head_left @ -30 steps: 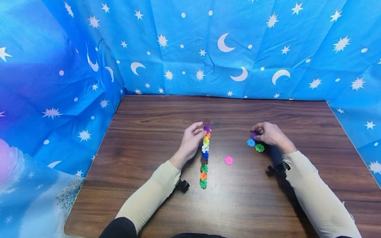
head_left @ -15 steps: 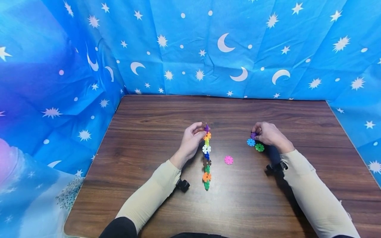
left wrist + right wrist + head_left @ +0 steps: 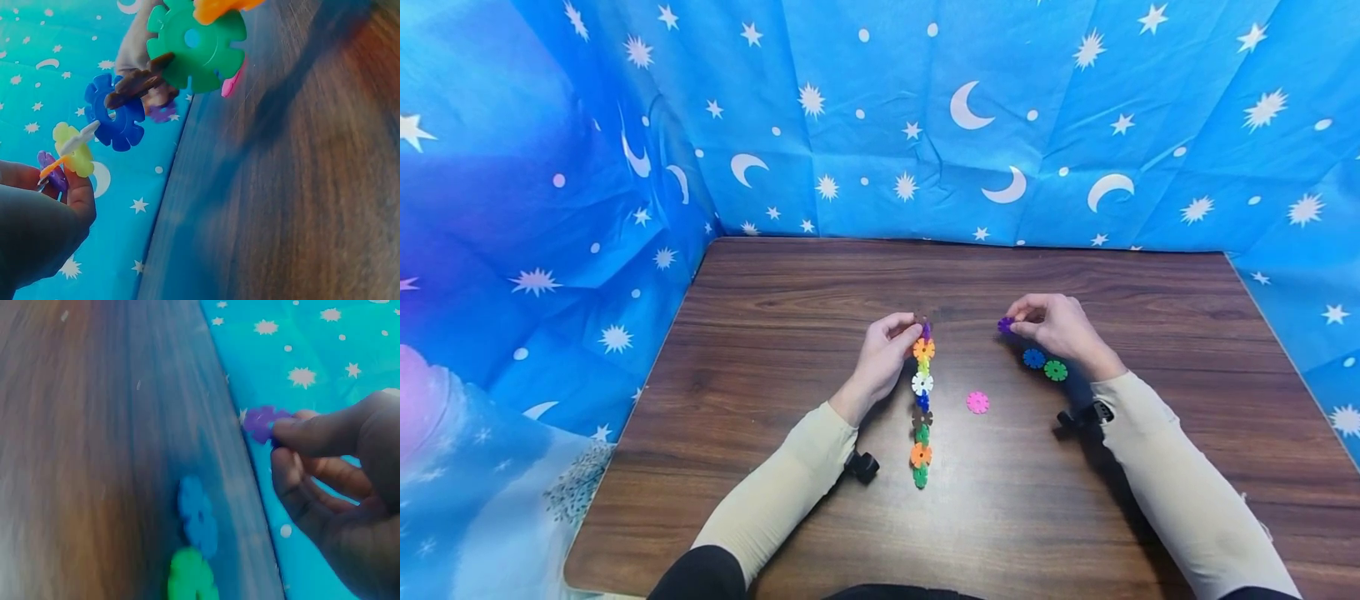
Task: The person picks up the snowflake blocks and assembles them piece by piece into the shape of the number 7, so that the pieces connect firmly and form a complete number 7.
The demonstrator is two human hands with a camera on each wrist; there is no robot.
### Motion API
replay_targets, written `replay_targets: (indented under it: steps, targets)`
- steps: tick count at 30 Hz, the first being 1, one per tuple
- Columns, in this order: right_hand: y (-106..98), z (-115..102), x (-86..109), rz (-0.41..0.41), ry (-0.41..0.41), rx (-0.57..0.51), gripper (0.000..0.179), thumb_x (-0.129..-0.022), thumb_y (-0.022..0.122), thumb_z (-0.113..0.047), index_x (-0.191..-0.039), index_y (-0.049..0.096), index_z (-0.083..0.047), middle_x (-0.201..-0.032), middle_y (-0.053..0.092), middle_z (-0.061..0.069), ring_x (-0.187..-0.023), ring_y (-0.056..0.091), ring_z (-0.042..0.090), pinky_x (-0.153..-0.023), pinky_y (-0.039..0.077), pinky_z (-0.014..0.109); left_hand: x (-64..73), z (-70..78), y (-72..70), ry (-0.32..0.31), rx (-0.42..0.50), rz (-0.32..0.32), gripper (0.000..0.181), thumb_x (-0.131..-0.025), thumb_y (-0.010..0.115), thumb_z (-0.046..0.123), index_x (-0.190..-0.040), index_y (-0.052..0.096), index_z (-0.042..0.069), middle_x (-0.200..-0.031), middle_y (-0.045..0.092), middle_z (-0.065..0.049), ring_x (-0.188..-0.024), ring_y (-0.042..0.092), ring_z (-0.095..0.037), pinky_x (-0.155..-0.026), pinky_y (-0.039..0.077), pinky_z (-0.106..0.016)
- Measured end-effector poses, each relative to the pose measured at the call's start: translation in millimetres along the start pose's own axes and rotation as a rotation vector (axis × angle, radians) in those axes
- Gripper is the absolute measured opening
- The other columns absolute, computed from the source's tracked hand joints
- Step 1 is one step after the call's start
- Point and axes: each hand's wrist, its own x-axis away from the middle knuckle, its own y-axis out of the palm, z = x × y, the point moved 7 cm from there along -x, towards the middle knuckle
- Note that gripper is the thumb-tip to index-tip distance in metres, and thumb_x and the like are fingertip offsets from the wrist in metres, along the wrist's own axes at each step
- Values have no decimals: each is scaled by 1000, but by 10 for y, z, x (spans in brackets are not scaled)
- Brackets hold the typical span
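My left hand (image 3: 883, 354) pinches the far end of a chain of interlocking plastic discs (image 3: 922, 383), near its purple and brown pieces. The chain runs toward me in several colours, its discs slotted at angles to each other; in the left wrist view a green disc (image 3: 200, 50) and a blue disc (image 3: 115, 114) are linked in it. My right hand (image 3: 1067, 329) pinches a loose purple disc (image 3: 1005, 326) between thumb and finger, raised off the table as the right wrist view shows. Below that hand lie a blue disc (image 3: 1033, 358) and a green disc (image 3: 1056, 371).
A pink disc (image 3: 977, 402) lies on the wooden table (image 3: 775, 292) between the chain and the right-hand discs. Blue cloth (image 3: 880, 108) with stars and moons hangs behind the table and along its sides.
My right hand has picked up the purple disc from beside the blue and green ones and moved it left. The chain has twisted in my left hand, which stays nearly in place.
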Motion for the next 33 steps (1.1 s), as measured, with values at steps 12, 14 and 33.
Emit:
replay_targets:
  steps: [12,14,33]
  targets:
    - [74,-276,-69,58,-11,-169,7,-83,77,-14,-89,74,-15,-82,73,2,-74,69,13,-61,50,15,-19,-27,-1,10,-64,-12,17,-92,59,-5,-107,59,-13,-81,66,3,-71,63,-6,-65,56,-17]
    - [82,-311,-77,60,-22,-191,7,-83,78,-13,-89,74,-14,-82,74,3,-75,69,15,-62,51,14,-19,-26,3,11,-62,-14,16,-92,59,-5,-106,59,-13,-81,65,2,-71,64,-6,-65,56,-17]
    - [137,-719,-85,133,-238,-250,11,-79,79,-5,-86,75,-13,-81,73,3,-68,66,8,-59,55,18,-23,-1,18,17,-77,-14,19,-92,59,-6,-108,57,-16,-80,65,3,-70,64,-6,-64,56,-16]
